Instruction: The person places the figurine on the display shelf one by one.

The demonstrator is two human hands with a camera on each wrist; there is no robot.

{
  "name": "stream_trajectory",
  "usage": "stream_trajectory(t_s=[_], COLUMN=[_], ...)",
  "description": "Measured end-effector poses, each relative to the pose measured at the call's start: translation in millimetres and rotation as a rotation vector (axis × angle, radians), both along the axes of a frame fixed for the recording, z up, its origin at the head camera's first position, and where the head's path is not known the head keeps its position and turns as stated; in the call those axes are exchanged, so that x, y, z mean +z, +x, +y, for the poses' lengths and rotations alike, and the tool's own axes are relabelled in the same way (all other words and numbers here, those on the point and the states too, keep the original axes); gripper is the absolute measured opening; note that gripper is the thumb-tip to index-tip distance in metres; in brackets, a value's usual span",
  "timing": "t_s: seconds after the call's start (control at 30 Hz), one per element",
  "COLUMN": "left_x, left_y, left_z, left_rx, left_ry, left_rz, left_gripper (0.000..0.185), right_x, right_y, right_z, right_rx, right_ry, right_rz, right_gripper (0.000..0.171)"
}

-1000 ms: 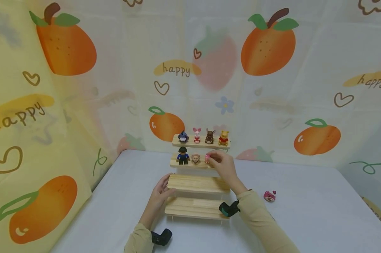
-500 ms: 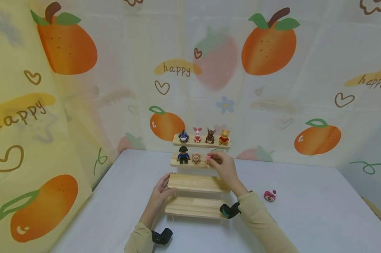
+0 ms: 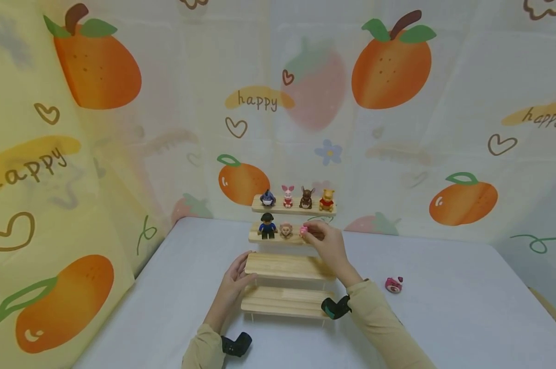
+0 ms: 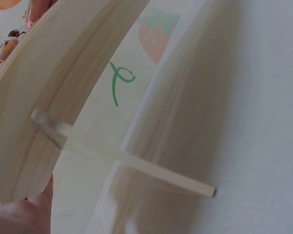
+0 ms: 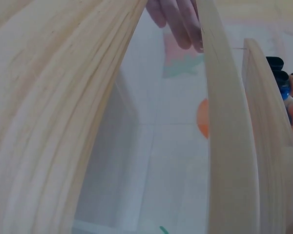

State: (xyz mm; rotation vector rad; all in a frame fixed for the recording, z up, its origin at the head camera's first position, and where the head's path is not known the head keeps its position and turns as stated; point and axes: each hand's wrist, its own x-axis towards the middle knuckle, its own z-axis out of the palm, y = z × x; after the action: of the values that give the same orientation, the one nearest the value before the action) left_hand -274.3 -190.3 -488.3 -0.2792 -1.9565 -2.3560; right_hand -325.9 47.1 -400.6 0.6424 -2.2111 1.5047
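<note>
1. A pale wooden shelf [image 4: 49, 92] curves across the left, very close.
2. A clear strut [image 4: 122, 158] runs from it toward the white table [image 4: 254, 122].
3. My left hand [image 4: 19, 214] touches the shelf's lower end.
4. Small figures [image 4: 7, 46] peek in top left, blurred.

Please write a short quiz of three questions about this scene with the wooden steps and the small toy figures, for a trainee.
1. How many figures stand on the top step?
2. True or false: the left hand holds the pink toy on the table.
3. Which hand touches the pink figure: A left, B right?

Key: 1. Four. 2. False; it rests on the third step. 3. B, the right hand.
</note>
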Motion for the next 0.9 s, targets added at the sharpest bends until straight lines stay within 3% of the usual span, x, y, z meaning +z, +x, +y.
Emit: stream_trajectory(t_s=[0.37,0.9], left_x=[1.5,0.8], left_y=[1.3,0.8], left_z=[-0.1,0.4], left_rx=[-0.002,-0.002], left_ry=[-0.008,-0.01], left_rz=[0.007,0.009], left_gripper=[0.069,0.07], right_x=[-1.7,-0.7], right_y=[-0.3,2.7], right_z=[0.3,12.3], right_rx=[-0.015,0.088], right_ry=[0.021,-0.052], right_rz=[0.058,0.002], right_gripper=[0.021,0.031])
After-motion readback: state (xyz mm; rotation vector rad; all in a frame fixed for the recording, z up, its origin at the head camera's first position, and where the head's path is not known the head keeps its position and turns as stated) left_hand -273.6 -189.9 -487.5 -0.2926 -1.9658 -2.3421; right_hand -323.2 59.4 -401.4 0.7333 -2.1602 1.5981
